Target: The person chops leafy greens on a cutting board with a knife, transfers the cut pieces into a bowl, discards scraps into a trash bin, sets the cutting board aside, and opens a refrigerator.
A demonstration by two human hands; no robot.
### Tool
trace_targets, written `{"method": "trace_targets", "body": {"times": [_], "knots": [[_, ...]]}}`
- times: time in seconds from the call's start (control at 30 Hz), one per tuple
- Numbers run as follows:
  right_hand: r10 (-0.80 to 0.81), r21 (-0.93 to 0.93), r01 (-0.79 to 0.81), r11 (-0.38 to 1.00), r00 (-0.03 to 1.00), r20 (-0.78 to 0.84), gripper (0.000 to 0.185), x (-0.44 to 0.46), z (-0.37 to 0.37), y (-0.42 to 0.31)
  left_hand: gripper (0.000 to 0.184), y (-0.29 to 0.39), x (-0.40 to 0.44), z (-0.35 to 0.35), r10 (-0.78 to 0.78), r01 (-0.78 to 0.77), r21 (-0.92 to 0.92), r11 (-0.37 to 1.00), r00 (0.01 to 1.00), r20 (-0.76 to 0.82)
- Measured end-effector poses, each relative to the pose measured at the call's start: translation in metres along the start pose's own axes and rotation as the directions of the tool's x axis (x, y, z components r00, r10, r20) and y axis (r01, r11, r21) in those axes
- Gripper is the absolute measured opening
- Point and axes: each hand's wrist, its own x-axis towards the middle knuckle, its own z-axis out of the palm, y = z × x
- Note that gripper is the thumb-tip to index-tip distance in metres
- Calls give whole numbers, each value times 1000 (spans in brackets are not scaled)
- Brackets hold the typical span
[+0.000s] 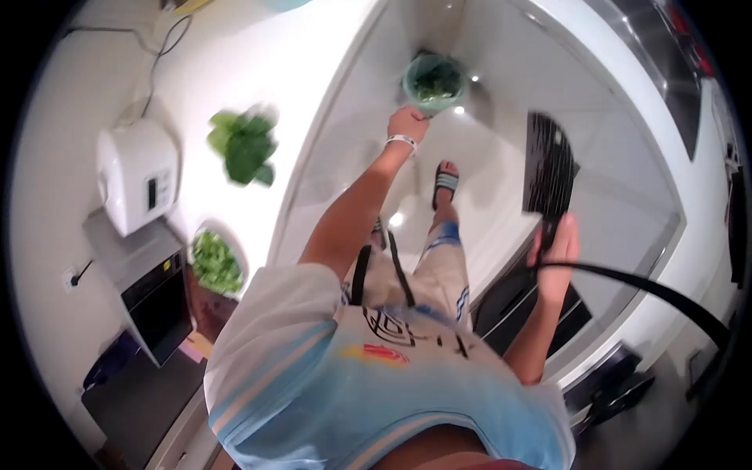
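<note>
My right hand [558,243] grips the handle of a broad dark cleaver [546,160], whose streaked blade points away from me. My left hand [408,123] is reached out and closed beside the near rim of a light green container [413,88]. Dark leafy greens [439,81] lie inside that container. Whether my fingers hold its rim or something small is hidden from view. On the white counter to my left are loose green leaves [244,145] and a bowl of cut greens [215,262].
A white rice cooker [133,176] stands on the left counter [309,47] with a microwave [157,301] nearby. My sandalled foot [446,184] is on the pale floor. Counter edges run along both sides. A black strap [650,286] crosses the right side of the view.
</note>
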Motion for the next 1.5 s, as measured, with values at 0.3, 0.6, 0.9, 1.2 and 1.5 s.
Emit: {"method": "trace_targets", "body": {"times": [0.3,0.6,0.9,1.2,1.5], "knots": [[288,-253,-303,919,953,-96,50,48,-50,18,51,-4,195,162,-58,-124,652,748,966,250],[-79,-149,105,983,982,174,50,60,-17,-71,20,94,-49,-81,391,-458,-22,889,782,-485],[-308,-36,388,921,781,543,43,12,46,-143,41,-73,-77,-318,-477,497,-239,834,434,-764],[-414,-4,504,864,714,565,35,-83,51,-136,37,-82,-92,-366,-575,170,-589,790,539,-616],[-408,-1,465,885,777,479,40,-210,73,-83,29,-129,-140,-451,-219,-340,-536,773,650,-728]]}}
